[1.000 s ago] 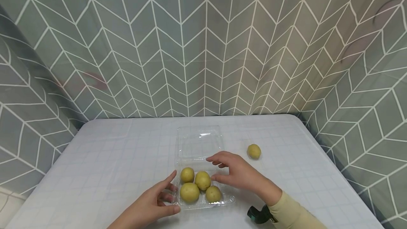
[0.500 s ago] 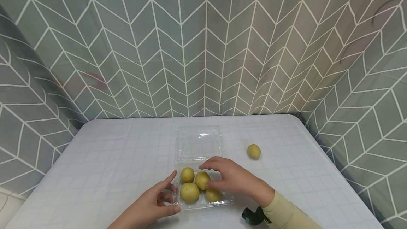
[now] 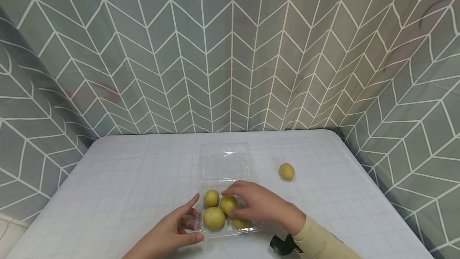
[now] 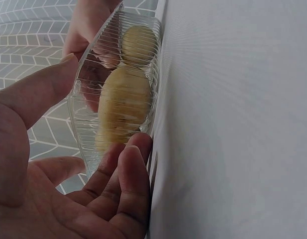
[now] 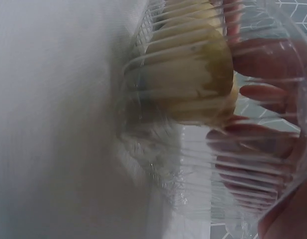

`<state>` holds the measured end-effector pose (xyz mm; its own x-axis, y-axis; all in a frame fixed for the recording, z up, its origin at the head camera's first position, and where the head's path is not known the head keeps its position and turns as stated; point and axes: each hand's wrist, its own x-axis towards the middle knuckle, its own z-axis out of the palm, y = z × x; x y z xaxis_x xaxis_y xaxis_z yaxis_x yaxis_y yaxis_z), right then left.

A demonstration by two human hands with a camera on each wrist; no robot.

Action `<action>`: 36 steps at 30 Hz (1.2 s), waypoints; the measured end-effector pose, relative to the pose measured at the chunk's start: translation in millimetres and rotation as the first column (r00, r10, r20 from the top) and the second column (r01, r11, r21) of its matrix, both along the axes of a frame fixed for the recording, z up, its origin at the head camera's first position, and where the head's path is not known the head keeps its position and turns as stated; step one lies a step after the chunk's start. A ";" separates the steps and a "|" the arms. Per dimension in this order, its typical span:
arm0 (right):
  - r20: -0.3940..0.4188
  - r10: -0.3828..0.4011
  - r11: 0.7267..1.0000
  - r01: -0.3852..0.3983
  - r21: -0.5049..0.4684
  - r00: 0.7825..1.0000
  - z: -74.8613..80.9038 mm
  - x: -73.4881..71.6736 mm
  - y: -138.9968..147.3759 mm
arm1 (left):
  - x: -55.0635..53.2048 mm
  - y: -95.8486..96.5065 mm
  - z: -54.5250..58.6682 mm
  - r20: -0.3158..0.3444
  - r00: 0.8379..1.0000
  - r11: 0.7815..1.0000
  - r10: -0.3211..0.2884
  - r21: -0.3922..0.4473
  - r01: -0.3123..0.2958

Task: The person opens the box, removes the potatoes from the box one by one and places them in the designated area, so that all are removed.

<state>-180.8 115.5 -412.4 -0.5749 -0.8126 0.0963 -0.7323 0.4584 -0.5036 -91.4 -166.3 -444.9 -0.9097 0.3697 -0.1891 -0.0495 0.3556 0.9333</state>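
Note:
On the table, a clear plastic clamshell container (image 3: 230,234) lies with its lid folded back. Several round yellow potatoes (image 3: 214,218) sit in its base. My left hand (image 3: 177,226) grips the container's left side, thumb by the front corner and index finger toward the rear; in the left wrist view its fingers press the ribbed wall (image 4: 86,114). From the right, my right hand (image 3: 258,205) reaches over the base and holds a potato (image 3: 227,204) between thumb and fingers. It partly covers the front right potato (image 3: 240,224).
Another potato (image 3: 287,171) lies loose on the white-covered table (image 3: 136,179), right of the open lid (image 3: 225,162). A dark device (image 3: 282,245) hangs at my right wrist. A patterned grey curtain (image 3: 230,51) stands behind and on both sides.
My right hand has moved left and slightly down, from the container's right side onto the potato inside. My left hand, the container and the loose potato look unchanged.

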 end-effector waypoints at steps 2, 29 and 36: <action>-0.014 0.006 1.000 -0.006 0.009 1.000 -1.4 -0.1 -0.6 | 0.1 0.2 0.2 0.000 1.000 1.000 0.000 -0.001 0.000; -0.021 -0.018 0.991 0.021 0.135 1.000 5.5 -1.9 -14.1 | 2.3 -0.4 1.0 -0.022 1.000 1.000 -0.010 -0.013 0.010; -0.017 -0.041 0.996 0.042 0.084 0.999 4.9 -1.4 -13.6 | 3.6 0.3 3.6 -0.010 1.000 1.000 -0.002 -0.025 0.001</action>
